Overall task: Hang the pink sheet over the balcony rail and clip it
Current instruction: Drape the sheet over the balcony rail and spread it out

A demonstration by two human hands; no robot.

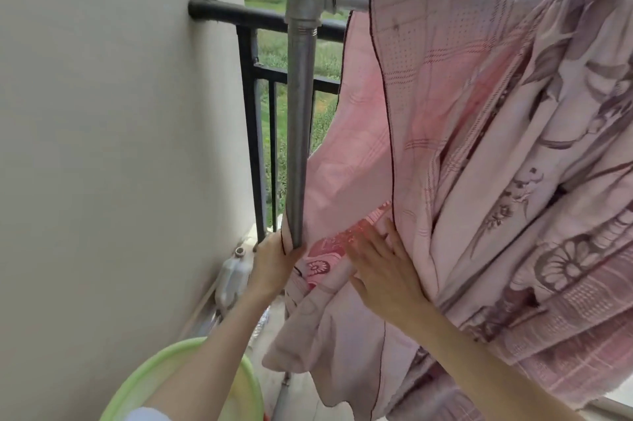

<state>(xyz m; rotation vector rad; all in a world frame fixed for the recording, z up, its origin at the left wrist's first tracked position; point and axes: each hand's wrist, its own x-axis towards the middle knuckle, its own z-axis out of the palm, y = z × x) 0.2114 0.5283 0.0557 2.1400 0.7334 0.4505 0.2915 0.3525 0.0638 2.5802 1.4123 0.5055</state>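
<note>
A pale wall (113, 146) fills the left side. At its foot a green basin (161, 372) shows at the bottom edge, and a whitish plastic jug (234, 275) stands on the floor in the corner. A black balcony railing (255, 102) runs out from the wall, with green fields and buildings beyond it.

Just in front of the railing stands a grey metal pipe (301, 133), upright, bending at an elbow joint into a horizontal bar at the top. The person's left hand (274, 263) grips the dark-stitched edge of the pink sheet (445, 133) right at the lower part of the upright pipe, fingers curled round the fabric.

The sheet is draped over the horizontal bar and hangs down in folds to the right of the upright, its lower corner drooping below the hands. The right hand (387, 266) lies flat on the hanging cloth, fingers straight and spread, pressing it just right of the left hand. Further right the sheet shows darker floral print and bunches thickly toward the frame's edge.
</note>
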